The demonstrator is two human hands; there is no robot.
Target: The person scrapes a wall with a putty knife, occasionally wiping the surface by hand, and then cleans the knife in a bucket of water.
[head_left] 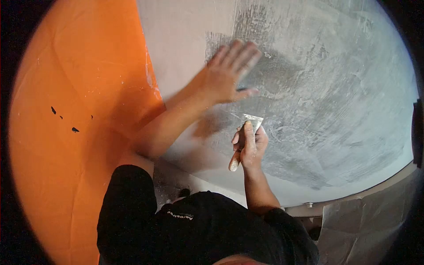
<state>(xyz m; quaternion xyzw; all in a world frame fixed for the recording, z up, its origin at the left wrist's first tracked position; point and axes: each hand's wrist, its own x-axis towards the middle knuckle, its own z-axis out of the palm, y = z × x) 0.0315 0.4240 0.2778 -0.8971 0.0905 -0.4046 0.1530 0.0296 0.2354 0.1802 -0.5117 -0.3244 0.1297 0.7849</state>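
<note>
- A grey-smeared panel (318, 123) fills the view beside an orange surface (66, 176).
- A left hand (226, 79), blurred, spreads its fingers over the panel; contact cannot be told.
- A right hand (253, 147), fingers curled, grips a scraper (255, 124) angled upward below the left hand.

Motion blurs the left hand (232, 73); whether it touches the grey panel (318, 97) cannot be told. The right hand (255, 145) hides part of the scraper (254, 120). Lettering (180, 215) on the black shirt (212, 229) and 4 dark marks (53, 110) on the orange sheet (84, 66) are too small to make out. The top edge crops panel and sheet.
</note>
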